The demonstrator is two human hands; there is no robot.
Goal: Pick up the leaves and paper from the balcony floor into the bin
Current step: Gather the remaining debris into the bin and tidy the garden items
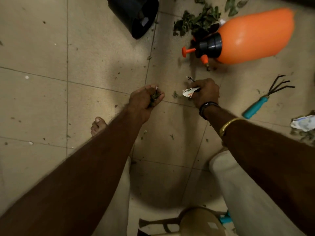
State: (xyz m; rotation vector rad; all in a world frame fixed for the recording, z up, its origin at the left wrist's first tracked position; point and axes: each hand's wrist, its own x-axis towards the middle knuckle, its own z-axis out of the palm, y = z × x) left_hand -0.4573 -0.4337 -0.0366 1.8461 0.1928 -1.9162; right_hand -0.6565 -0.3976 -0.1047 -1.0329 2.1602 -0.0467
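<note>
Hands first: the left hand (pixel 146 101) is curled shut around a small wad of leaves (pixel 154 97), dark bits poking out between the fingers, and the right hand (pixel 205 92) is pinched closed on a scrap of paper (pixel 189 92) that sticks out to the left of the knuckles. Both hang low over the tiled floor (pixel 102 74), close to each other but not touching.

Just beside the paper scrap there's one loose leaf (pixel 175 94) on the tile. Farther out, the big leaf pile (pixel 196 23) sits at the far side, right up against the orange sprayer (pixel 252 36) lying on its side. The black bin (pixel 134 14) is far and a bit left, tipped so its mouth faces this way (handy for tossing stuff in, I'd guess). A crumpled paper (pixel 302 123) with more leaves under it lies at the right edge, near the little hand rake (pixel 265 99) with the teal handle.

Handling-wise, my guess is this stuff weighs basically nothing. The leaves look dry and curled, so they'll probably crumble if squeezed hard; better to scoop a bunch from underneath with cupped fingers than pinch single ones. The paper is soft and already crumpled, so grabbing it anywhere and balling it up should work. Tiny flecks scattered all over the floor look too small to pick by hand.
</note>
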